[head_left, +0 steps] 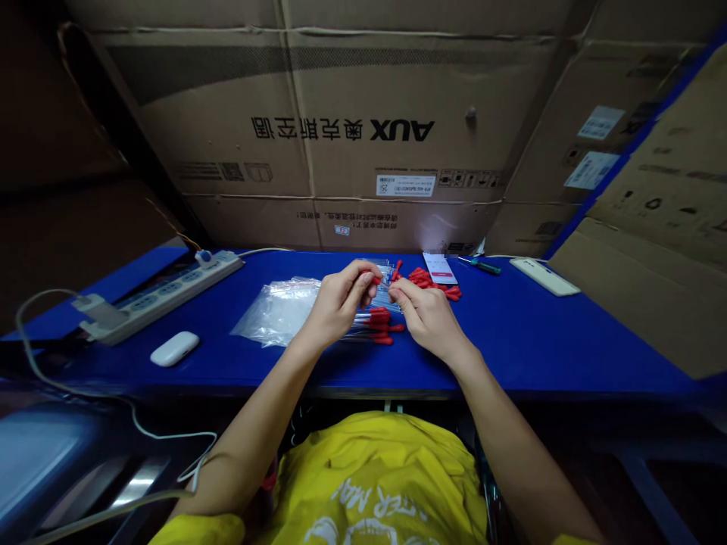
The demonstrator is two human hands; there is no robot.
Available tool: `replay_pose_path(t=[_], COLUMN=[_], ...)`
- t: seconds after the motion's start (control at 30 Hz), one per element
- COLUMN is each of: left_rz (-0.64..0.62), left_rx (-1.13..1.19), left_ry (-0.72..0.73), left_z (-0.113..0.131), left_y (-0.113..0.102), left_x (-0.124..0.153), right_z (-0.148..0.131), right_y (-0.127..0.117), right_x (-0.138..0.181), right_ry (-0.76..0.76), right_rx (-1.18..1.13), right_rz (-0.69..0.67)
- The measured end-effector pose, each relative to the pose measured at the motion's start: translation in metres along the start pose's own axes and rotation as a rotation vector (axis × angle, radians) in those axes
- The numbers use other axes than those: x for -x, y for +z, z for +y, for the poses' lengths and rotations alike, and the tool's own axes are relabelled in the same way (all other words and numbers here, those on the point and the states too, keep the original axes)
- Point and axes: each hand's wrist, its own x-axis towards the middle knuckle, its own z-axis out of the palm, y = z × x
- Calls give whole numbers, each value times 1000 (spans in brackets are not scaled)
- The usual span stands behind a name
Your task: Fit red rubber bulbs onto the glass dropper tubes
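My left hand [344,297] is closed in a pinch on a red rubber bulb [376,279], which shows at its fingertips. Close beside it, my right hand [423,309] is also closed, thumb against the fingers; what it pinches is too small to make out. Beneath and behind the hands lie clear glass tubes [387,271]. More red rubber bulbs [420,277] are heaped beyond my right hand. Below my left hand rests a bundle of glass droppers [378,319] with red bulb ends pointing right. Left of it lie clear plastic bags [278,306].
On the blue table [511,341], a power strip [164,295] and a white earbud case [175,349] lie left. A lit phone [439,268], a screwdriver [482,265] and a white phone [544,277] lie at the back right. Cardboard walls [341,83] enclose the back and sides.
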Motion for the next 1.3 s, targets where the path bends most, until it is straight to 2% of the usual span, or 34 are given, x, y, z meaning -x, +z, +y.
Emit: replay_pose_path(t=[0.23, 0.4, 0.5, 0.57, 0.63, 0.73, 0.8, 0.87, 0.93, 1.0, 1.17, 1.23, 1.3], left_rz=[18, 21, -2, -26, -48, -43, -14, 34, 92, 135, 158, 205, 240], left_rx=[-4, 42, 99, 137, 167, 189, 199, 227, 291, 402, 639, 648, 660], left_ry=[11, 19, 9, -4, -22, -57, -78, -95, -113, -139, -249, -230, -198], left_z=[3, 4, 7, 9, 10, 9, 7, 6, 7, 9, 13, 15, 18], left_y=[5, 6, 5, 5, 5, 8, 13, 19, 25, 31, 34, 31, 28], left_x=[2, 3, 3, 3, 2, 2, 1, 2, 3, 4, 4, 2, 0], right_z=[-9, -15, -15, -16, -17, -19, -20, -22, -24, -26, -24, -23, -22], right_y=[-1, 5, 10, 11, 10, 10, 13, 17, 21, 22, 15, 12, 11], right_x=[0, -2, -2, -2, -1, 3, 5, 6, 5, 3, -2, -2, -2], right_ry=[30, 125, 262, 307, 257, 120, 87, 94, 107, 129, 289, 337, 313], right_rx=[-121, -500, -811, -916, -806, -350, -97, -19, -116, -337, -844, -933, -884], right_rz=[7, 3, -95, -147, -107, 67, 150, 203, 214, 179, 6, -61, -75])
